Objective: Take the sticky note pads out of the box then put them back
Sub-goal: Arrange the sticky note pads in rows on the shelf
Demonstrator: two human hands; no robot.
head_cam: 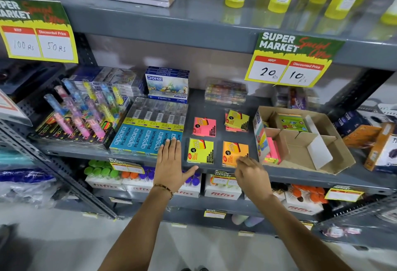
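Sticky note pads lie in four small piles on the grey shelf (199, 112): pink (205, 126) back left, yellow on pink (237, 120) back right, yellow (200, 151) front left, orange (235, 152) front right. The cardboard box (300, 142) stands to their right, opened out, with a green pad (293, 123) in its back cell and pink pads (271, 152) in its front left cell. My left hand (171, 163) is flat and open, resting at the shelf edge beside the yellow pile. My right hand (251, 174) has its fingertips pinching the front edge of the orange pile.
Blue pencil boxes (148, 139) and a rack of pens (86, 109) fill the shelf's left. Oil pastel boxes (167, 84) and clear cases (225, 91) stand at the back. Orange boxes (378, 144) lie right of the cardboard box. A price sign (290, 60) hangs above.
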